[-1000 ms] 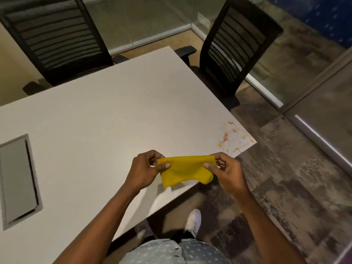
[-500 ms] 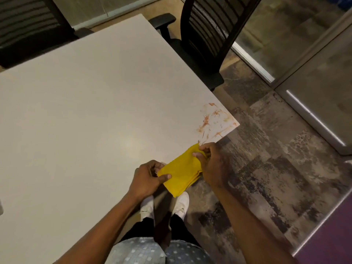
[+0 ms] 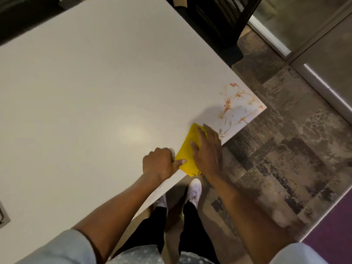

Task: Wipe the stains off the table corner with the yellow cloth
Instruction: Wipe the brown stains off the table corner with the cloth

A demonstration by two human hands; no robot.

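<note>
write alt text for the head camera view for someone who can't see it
Seen from above, a person presses a folded yellow cloth flat on a white table with the right hand, while the left hand pinches its near corner. Orange-brown stains cover the table corner just beyond the cloth, not yet wiped.

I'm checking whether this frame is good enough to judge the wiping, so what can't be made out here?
- Head view: much of the cloth lies under the right hand, so its folds are hidden.
- The left hand has its thumb on the cloth; its fingers are curled out of sight.
- Whether the stains are wet or dry cannot be told.
- The chair is cut off by the top edge.
- The grey panel in the table is cut off at the left edge.
</note>
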